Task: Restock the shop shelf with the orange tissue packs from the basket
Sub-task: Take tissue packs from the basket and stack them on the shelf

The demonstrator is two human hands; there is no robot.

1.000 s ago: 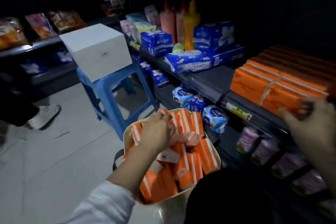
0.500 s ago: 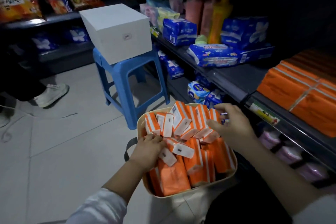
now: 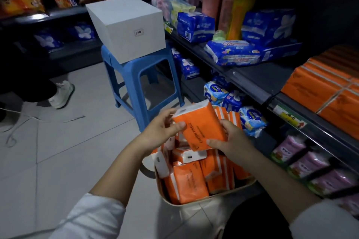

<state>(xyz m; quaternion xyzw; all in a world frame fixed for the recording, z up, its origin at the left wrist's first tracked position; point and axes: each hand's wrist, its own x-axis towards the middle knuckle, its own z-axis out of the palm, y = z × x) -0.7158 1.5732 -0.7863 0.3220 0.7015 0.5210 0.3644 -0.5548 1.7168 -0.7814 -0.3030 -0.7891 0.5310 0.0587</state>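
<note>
A stretch of bare shelf (image 3: 272, 75) is seen between the blue wrapped packs (image 3: 233, 52) and the stacked orange packs (image 3: 326, 85) at the right. The stack reaches nearly to the shelf's front lip, which runs diagonally from the far left toward the near right. Below that lip, small blue-and-white packs (image 3: 250, 118) lie close to the far side of the basket (image 3: 194, 211), and pink packs (image 3: 310, 163) fill the lower shelf at the right. The basket is set on the tiled floor (image 3: 68, 151) just beside the shelving, and open floor is left on its left side. A blue stool (image 3: 139, 75) stands just beyond the basket, with a white box (image 3: 126, 25) on its seat. A white shoe (image 3: 62, 95) of another person is seen well apart at the left.

One orange tissue pack (image 3: 200, 126) is held above the basket, tilted, clear of the packs in the basket (image 3: 190, 182). Its left edge is gripped by the left hand (image 3: 161, 132), with the thumb laid on the printed face and the fingers curled behind the far end. Its near right corner is gripped by the right hand (image 3: 231, 141), with the thumb pressed along the lower edge.
</note>
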